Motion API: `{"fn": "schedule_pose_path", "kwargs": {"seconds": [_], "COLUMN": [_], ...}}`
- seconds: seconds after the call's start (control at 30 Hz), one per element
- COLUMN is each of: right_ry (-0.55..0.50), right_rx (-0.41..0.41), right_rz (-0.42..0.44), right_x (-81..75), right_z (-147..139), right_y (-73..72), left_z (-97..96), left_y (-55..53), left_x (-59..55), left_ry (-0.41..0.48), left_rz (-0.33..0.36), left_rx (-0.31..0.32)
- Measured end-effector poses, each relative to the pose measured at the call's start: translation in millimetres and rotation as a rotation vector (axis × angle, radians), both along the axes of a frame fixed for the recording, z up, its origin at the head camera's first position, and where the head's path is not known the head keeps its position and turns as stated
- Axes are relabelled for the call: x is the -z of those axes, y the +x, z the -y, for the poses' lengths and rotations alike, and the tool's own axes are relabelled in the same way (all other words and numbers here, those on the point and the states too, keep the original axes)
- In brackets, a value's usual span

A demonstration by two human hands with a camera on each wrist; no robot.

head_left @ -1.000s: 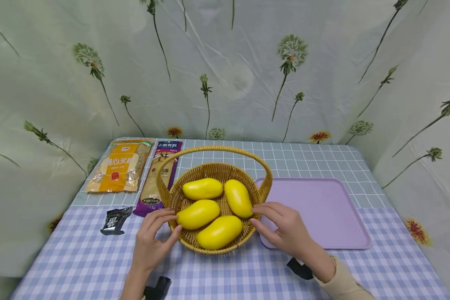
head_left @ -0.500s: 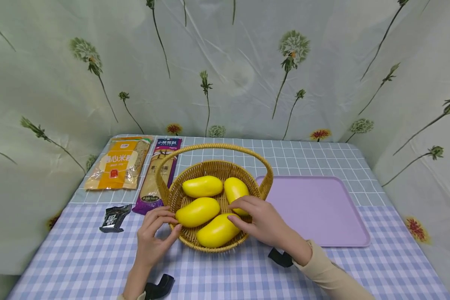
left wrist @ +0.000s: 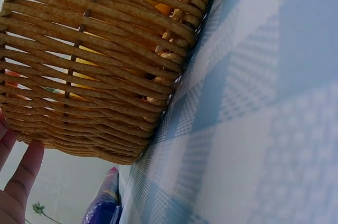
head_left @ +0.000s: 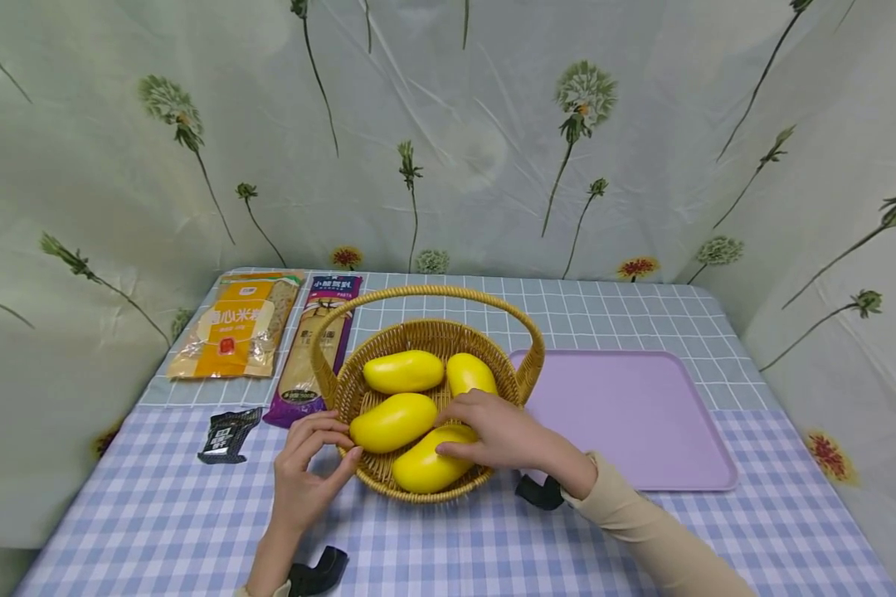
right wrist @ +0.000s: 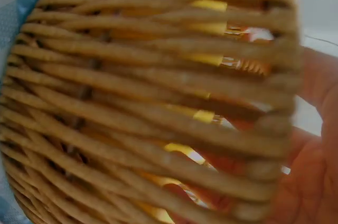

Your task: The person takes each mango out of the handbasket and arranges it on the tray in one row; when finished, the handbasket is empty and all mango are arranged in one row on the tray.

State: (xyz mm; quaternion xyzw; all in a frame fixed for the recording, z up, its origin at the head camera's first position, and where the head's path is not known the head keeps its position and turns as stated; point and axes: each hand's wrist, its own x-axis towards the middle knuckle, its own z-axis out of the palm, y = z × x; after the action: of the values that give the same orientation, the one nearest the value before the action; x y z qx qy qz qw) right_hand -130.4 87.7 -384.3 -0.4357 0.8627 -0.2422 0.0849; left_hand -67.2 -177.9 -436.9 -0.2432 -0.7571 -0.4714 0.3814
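A round wicker basket (head_left: 433, 332) with a tall arched handle holds several yellow mangoes, the nearest mango (head_left: 421, 466) at its front. My left hand (head_left: 306, 473) grips the basket's left rim with bent fingers and thumb. Two fingers (left wrist: 27, 166) of that hand touch the outside near the rim in the left wrist view. Inside the basket, my right hand (head_left: 500, 431) holds the front mango, thumb on its top and fingers curved down its far side. This hand also covers part of the right mango (head_left: 470, 373). Through the weave in the right wrist view, its fingers are only partly visible.
A lilac tray (head_left: 627, 423) lies to the basket's right. Left of the basket are a purple pasta packet (head_left: 306, 365), an orange food bag (head_left: 231, 332) and a small black wrapped packet (head_left: 227, 435). The checked cloth (head_left: 433, 547) covers the table.
My right hand has left the basket's right rim and moved left over the mangoes to the front one. My left hand stays at the left rim.
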Motion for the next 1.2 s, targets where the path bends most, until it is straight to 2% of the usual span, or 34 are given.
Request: {"fn": "schedule_pose_path", "kwargs": {"seconds": [0.43,0.73,1.2], "right_ry": [0.092,0.202,0.178], "right_rx": [-0.064,-0.107,-0.101], "right_rz": [0.124,0.314,0.374], "right_x": [4.2,8.0,14.3], "right_z": [5.8,9.1,9.6], "right_y": [-12.3,-16.5,-19.4], "left_z": [0.9,1.1,0.7], "left_y": [0.2,0.2,0.2], "left_x": [-1.9,-2.4,-0.6], "left_ry": [-0.003,-0.001,0.001], "left_rz": [0.007,0.015,0.004], "left_rx": [0.001,0.01,0.009]}}
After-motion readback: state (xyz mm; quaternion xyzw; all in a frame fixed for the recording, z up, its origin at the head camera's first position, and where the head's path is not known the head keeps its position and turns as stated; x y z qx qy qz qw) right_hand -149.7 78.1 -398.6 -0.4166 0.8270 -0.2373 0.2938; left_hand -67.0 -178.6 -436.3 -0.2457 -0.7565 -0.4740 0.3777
